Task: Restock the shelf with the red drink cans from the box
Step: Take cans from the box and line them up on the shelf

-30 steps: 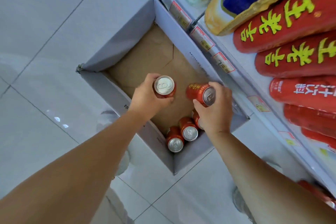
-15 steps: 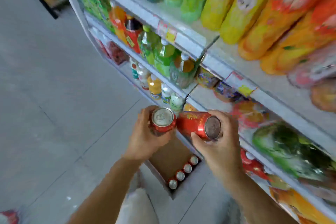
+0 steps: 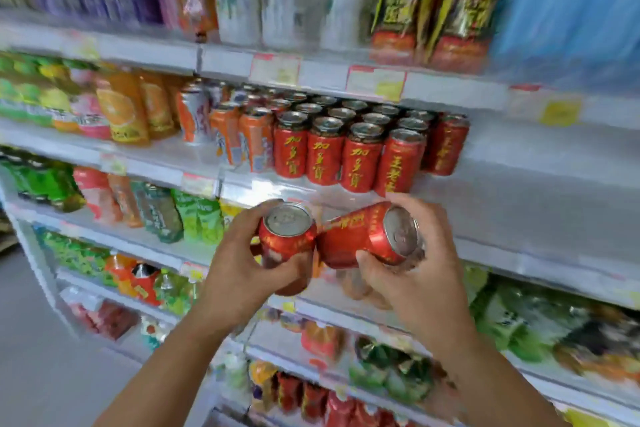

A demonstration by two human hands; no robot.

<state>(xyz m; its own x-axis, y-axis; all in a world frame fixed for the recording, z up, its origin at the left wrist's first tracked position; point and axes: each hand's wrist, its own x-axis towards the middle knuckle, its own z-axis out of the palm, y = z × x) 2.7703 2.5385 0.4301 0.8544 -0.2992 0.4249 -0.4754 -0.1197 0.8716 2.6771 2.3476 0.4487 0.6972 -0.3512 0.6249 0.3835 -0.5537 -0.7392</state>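
In the centre of the frame the left hand (image 3: 239,274) has its grip closed round an upright red can (image 3: 287,236), lid toward the camera. The right hand (image 3: 415,274) grips a tilted red can (image 3: 363,236), lying almost sideways with its lid turned to the lower right. The two cans seem to touch, though motion blur leaves that unsure. Carrying one per hand probably halves the trips. Just above them the drinks shelf (image 3: 526,163) holds a block of shelved red cans (image 3: 360,156) standing in tidy rows, with orange cans (image 3: 242,139) to their left. To the right lies a bare stretch, probably the gap meant for these two. The box is out of frame.
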